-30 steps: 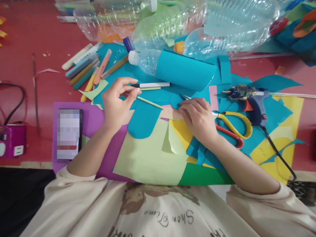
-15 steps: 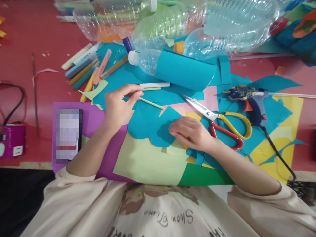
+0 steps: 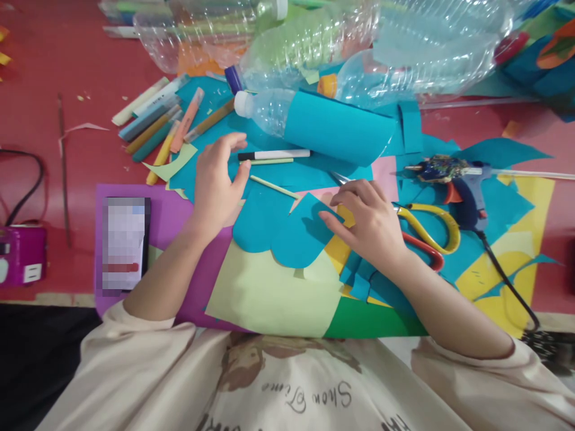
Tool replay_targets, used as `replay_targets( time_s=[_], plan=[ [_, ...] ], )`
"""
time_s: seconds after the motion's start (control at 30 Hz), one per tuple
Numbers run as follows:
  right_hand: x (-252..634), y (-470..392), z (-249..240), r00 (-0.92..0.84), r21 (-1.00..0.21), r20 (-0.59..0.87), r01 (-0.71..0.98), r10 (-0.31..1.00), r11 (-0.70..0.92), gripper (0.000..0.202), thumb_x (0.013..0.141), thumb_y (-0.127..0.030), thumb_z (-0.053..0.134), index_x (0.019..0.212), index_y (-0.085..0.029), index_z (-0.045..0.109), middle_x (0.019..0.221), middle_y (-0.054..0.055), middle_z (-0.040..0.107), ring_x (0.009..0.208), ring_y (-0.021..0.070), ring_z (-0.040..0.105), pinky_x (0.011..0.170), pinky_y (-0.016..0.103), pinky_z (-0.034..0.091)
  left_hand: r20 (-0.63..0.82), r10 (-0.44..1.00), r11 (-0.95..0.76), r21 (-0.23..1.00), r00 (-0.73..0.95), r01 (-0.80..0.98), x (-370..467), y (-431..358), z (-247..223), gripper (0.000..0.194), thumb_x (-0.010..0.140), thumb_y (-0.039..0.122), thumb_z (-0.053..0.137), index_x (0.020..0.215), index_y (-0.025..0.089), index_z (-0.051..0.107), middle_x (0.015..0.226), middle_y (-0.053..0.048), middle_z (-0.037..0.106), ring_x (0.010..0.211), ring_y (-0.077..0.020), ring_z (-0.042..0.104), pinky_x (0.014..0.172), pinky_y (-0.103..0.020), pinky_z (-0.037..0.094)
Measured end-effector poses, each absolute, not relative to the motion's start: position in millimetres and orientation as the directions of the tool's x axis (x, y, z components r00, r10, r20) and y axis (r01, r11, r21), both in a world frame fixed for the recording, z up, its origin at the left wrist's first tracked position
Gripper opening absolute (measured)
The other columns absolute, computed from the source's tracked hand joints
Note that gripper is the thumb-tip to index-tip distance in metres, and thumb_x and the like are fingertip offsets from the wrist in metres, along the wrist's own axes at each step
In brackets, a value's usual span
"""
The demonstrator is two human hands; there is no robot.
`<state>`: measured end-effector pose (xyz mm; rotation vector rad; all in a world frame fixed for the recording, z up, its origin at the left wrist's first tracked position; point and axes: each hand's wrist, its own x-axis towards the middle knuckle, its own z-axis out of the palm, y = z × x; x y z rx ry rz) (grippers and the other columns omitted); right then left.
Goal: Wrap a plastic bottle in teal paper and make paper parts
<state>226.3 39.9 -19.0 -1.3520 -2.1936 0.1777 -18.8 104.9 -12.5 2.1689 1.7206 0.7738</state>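
Note:
My left hand (image 3: pixel 220 179) is open, thumb and forefinger apart, with nothing between them. Just right of its fingertips lie a white marker with a black end (image 3: pixel 278 154) and a thin light-green strip (image 3: pixel 272 161). A second green strip (image 3: pixel 274 187) slants below them. Fingers spread, my right hand (image 3: pixel 368 218) is open over the scissors (image 3: pixel 438 224), hiding their pivot and most of the blades; whether it touches them I cannot tell. Between my hands, a blue paper piece with rounded lobes (image 3: pixel 296 239) rests on a pale green sheet (image 3: pixel 274 293).
A small bottle wrapped in blue paper (image 3: pixel 336 126) lies beyond my hands, with larger clear bottles (image 3: pixel 309 42) behind. At right is a glue gun (image 3: pixel 467 185) with its cord. Several markers (image 3: pixel 153 126) and a phone (image 3: pixel 126 242) are at left.
My left thumb and forefinger have parted and pulled back, uncovering the marker's black end. The right hand has opened and moved right and up, from the blue paper to over the scissors.

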Motion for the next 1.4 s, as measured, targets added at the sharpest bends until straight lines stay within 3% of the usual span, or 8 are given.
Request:
replay_targets(
  time_s=[0.13, 0.5, 0.73, 0.97, 1.07, 1.17, 1.27, 1.4],
  plan=[
    [224.6, 37.2, -22.0, -0.352, -0.281, 0.285, 0.859, 0.892, 0.428, 0.032, 0.086, -0.050, 0.054, 0.080, -0.018, 0.058, 0.088, 0.013, 0.059, 0.084, 0.0275, 0.053, 0.076, 0.042, 0.048, 0.158, 0.974, -0.212, 0.406, 0.160, 0.889, -17.8, 104.6, -11.7, 0.011, 0.087, 0.024, 0.055, 0.092, 0.028, 0.064, 0.105, -0.004, 0.068, 0.110, -0.0285, 0.057, 0.098, -0.047, 0.041],
    [222.6, 33.5, -20.3, -0.400, -0.272, 0.175, 0.859, 0.900, 0.434, 0.033, 0.080, -0.045, 0.064, 0.089, -0.014, 0.057, 0.096, 0.017, 0.057, 0.093, 0.0335, 0.051, 0.081, 0.047, 0.045, 0.175, 0.964, -0.247, 0.327, 0.199, 0.912, -23.9, 108.4, -19.9, 0.003, 0.084, 0.023, 0.060, 0.084, 0.026, 0.063, 0.095, -0.006, 0.066, 0.104, -0.0307, 0.057, 0.090, -0.046, 0.043],
    [221.0, 33.8, -24.7, -0.394, -0.496, 0.190, 0.753, 0.899, 0.434, 0.009, 0.082, -0.023, 0.062, 0.084, -0.016, 0.056, 0.097, 0.014, 0.060, 0.095, 0.0309, 0.057, 0.086, 0.048, 0.044, 0.345, 0.919, -0.347, 0.472, 0.193, 0.810, -24.4, 105.3, -17.4, 0.020, 0.083, 0.013, 0.060, 0.096, 0.027, 0.063, 0.087, -0.002, 0.069, 0.092, -0.0218, 0.064, 0.088, -0.037, 0.049],
    [220.5, 39.3, -14.6, -0.286, -0.868, 0.106, 0.441, 0.952, 0.229, 0.010, 0.081, -0.012, 0.054, 0.079, -0.021, 0.054, 0.078, 0.003, 0.063, 0.071, 0.0170, 0.058, 0.063, 0.032, 0.048, 0.359, 0.900, -0.434, 0.689, 0.247, 0.580, -8.9, 83.5, -7.8, 0.010, 0.087, 0.027, 0.061, 0.092, 0.024, 0.069, 0.089, 0.001, 0.075, 0.080, -0.0144, 0.071, 0.076, -0.026, 0.055],
    [220.9, 40.8, -8.9, -0.191, -0.957, 0.060, 0.266, 0.980, 0.111, 0.005, 0.079, -0.018, 0.060, 0.079, -0.022, 0.057, 0.076, 0.000, 0.064, 0.069, 0.0151, 0.060, 0.062, 0.030, 0.050, 0.177, 0.957, -0.255, 0.887, 0.228, 0.385, -0.3, 72.3, -3.9, 0.022, 0.088, 0.038, 0.058, 0.101, 0.024, 0.069, 0.090, 0.000, 0.075, 0.066, -0.0128, 0.070, 0.062, -0.024, 0.055],
    [220.8, 40.2, -6.0, -0.110, -0.983, 0.044, 0.175, 0.993, 0.063, 0.007, 0.078, -0.026, 0.066, 0.077, -0.023, 0.059, 0.075, -0.001, 0.064, 0.070, 0.0154, 0.062, 0.062, 0.030, 0.052, -0.109, 0.943, 0.052, 0.981, 0.314, 0.185, 8.3, 62.8, 2.9, 0.039, 0.085, 0.055, 0.056, 0.105, 0.024, 0.068, 0.090, -0.003, 0.075, 0.075, -0.0175, 0.071, 0.068, -0.027, 0.055],
    [218.4, 37.9, -5.5, -0.094, -0.986, 0.031, 0.159, 0.995, 0.046, 0.014, 0.078, -0.034, 0.069, 0.076, -0.023, 0.060, 0.075, -0.001, 0.065, 0.070, 0.0155, 0.063, 0.062, 0.031, 0.053, -0.347, 0.784, 0.372, 0.926, 0.514, 0.058, 17.0, 55.3, 6.8, 0.051, 0.073, 0.057, 0.069, 0.113, 0.025, 0.067, 0.113, -0.006, 0.071, 0.104, -0.0266, 0.067, 0.084, -0.032, 0.053],
    [217.7, 37.5, -3.4, -0.057, -0.981, 0.070, 0.180, 0.996, 0.079, 0.015, 0.078, -0.036, 0.069, 0.084, -0.024, 0.062, 0.079, 0.000, 0.064, 0.072, 0.0152, 0.063, 0.065, 0.031, 0.052, -0.555, 0.590, 0.677, 0.736, 0.587, 0.015, 25.6, 50.7, 0.2, 0.047, 0.067, 0.057, 0.074, 0.097, 0.021, 0.074, 0.099, -0.007, 0.076, 0.105, -0.0326, 0.066, 0.092, -0.043, 0.051]
  ],
)
